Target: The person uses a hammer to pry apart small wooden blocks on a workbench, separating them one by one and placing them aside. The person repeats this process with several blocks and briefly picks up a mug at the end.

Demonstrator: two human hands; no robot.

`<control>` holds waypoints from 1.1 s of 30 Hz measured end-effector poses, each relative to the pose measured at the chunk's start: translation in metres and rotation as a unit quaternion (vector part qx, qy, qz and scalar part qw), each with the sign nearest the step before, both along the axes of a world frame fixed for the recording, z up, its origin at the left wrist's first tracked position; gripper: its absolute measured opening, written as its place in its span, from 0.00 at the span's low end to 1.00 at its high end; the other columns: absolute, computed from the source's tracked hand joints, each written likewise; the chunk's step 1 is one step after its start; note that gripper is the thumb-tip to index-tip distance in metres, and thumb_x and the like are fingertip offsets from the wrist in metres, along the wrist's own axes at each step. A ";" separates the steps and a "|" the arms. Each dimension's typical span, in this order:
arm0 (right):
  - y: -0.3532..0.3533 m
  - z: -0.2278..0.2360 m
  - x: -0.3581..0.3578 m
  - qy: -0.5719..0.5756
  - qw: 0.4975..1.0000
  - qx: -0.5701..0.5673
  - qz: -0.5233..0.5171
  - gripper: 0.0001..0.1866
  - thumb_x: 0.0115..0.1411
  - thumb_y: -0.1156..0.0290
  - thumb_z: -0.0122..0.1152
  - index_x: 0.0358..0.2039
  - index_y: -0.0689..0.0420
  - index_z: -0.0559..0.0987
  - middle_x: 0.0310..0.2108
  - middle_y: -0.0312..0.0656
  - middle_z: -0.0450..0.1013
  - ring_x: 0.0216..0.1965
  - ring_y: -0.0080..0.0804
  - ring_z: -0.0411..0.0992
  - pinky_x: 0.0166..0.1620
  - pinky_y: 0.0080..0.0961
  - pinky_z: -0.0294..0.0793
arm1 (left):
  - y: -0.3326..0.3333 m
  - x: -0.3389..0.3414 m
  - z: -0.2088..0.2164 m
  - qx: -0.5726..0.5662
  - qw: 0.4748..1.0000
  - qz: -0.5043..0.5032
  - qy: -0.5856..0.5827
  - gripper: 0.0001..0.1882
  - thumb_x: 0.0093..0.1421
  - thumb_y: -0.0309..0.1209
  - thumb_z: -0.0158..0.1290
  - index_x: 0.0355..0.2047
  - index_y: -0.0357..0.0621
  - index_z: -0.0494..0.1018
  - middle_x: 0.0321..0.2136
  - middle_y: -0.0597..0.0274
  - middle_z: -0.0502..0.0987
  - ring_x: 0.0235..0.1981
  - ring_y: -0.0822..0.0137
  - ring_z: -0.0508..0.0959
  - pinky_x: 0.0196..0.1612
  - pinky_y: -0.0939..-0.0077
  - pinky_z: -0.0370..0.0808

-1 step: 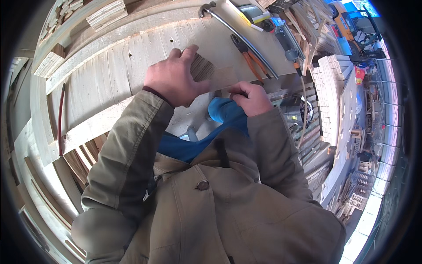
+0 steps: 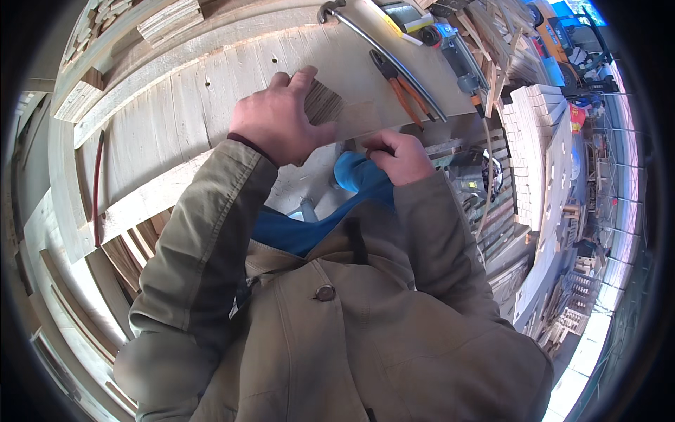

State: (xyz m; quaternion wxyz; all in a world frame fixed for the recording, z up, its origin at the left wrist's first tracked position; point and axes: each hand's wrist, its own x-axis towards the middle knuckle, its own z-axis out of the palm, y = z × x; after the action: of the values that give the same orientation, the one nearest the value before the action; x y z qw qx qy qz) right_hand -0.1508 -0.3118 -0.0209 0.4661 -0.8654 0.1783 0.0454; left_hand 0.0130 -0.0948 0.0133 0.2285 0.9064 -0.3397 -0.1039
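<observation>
My left hand [image 2: 273,116] is wrapped around a stack of thin wood pieces [image 2: 323,105], its striped edges showing beside the fingers. The thumb lies along the near side of the stack. From the stack a thin pale wood piece [image 2: 360,119] reaches toward my right hand [image 2: 402,156], its outline blurred. The fingers of that hand are curled and pinched at the piece's near end; the exact contact is hard to see. Both hands are over the near edge of a wooden workbench [image 2: 183,116], in front of my blue clothing [image 2: 351,172].
Farther off on the bench lie a claw hammer [image 2: 387,53], orange-handled pliers [image 2: 402,88] and a power tool [image 2: 457,63]. A dark red rod [image 2: 98,183] rests at the left. Stacked wood blocks [image 2: 531,141] stand at right, with a pale hose [image 2: 488,169] hanging nearby.
</observation>
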 end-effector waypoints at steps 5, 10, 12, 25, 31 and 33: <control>0.009 -0.025 -0.012 -0.035 0.998 -0.025 0.038 0.13 0.63 0.78 0.66 0.47 0.62 0.87 0.35 0.44 0.85 0.39 0.30 0.82 0.45 0.28 0.80 | 0.000 0.001 -0.004 -0.008 1.000 0.000 -0.016 0.50 0.52 0.57 0.68 0.73 0.53 0.66 0.57 0.47 0.80 0.53 0.49 0.85 0.59 0.57 0.81; 0.008 -0.026 -0.019 0.043 0.998 -0.029 -0.018 0.12 0.62 0.74 0.69 0.46 0.60 0.87 0.37 0.48 0.84 0.40 0.35 0.83 0.46 0.31 0.80 | -0.002 -0.002 -0.006 -0.007 1.000 0.000 -0.025 0.49 0.53 0.55 0.67 0.72 0.53 0.67 0.59 0.47 0.79 0.55 0.49 0.84 0.60 0.56 0.80; 0.004 -0.028 -0.021 0.058 0.997 -0.035 -0.037 0.14 0.64 0.75 0.69 0.49 0.61 0.86 0.37 0.44 0.83 0.40 0.28 0.81 0.45 0.27 0.79 | -0.003 -0.002 -0.006 0.004 1.000 0.000 -0.025 0.48 0.53 0.55 0.67 0.72 0.53 0.67 0.60 0.47 0.79 0.55 0.49 0.84 0.60 0.56 0.80; -0.104 -0.070 -0.102 -0.102 0.938 -0.152 -0.295 0.23 0.65 0.64 0.72 0.57 0.61 0.83 0.49 0.49 0.83 0.48 0.36 0.82 0.53 0.34 0.80 | -0.007 -0.004 -0.007 -0.003 0.999 0.010 -0.043 0.46 0.54 0.53 0.68 0.71 0.53 0.68 0.58 0.43 0.79 0.56 0.45 0.83 0.60 0.54 0.80; -0.159 -0.066 -0.152 -0.158 0.842 -0.238 -0.458 0.34 0.69 0.52 0.68 0.66 0.65 0.75 0.61 0.54 0.77 0.61 0.44 0.76 0.63 0.40 0.74 | -0.008 -0.005 -0.006 -0.004 0.999 0.013 -0.036 0.47 0.53 0.52 0.69 0.71 0.53 0.68 0.58 0.46 0.79 0.56 0.47 0.83 0.60 0.54 0.80; -0.170 -0.065 -0.164 -0.145 0.825 -0.263 -0.479 0.37 0.71 0.49 0.66 0.69 0.65 0.72 0.65 0.56 0.73 0.64 0.46 0.73 0.65 0.41 0.72 | -0.009 -0.005 -0.006 -0.002 0.999 0.013 -0.039 0.47 0.53 0.52 0.69 0.71 0.53 0.68 0.59 0.47 0.79 0.56 0.47 0.83 0.61 0.54 0.80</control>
State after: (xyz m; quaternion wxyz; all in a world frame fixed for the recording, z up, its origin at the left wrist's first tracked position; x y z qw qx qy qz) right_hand -0.3149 -0.4816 -0.0857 0.2041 -0.7575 0.5062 -0.3581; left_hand 0.0077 -0.1037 0.0071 0.2179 0.9139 -0.3363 -0.0647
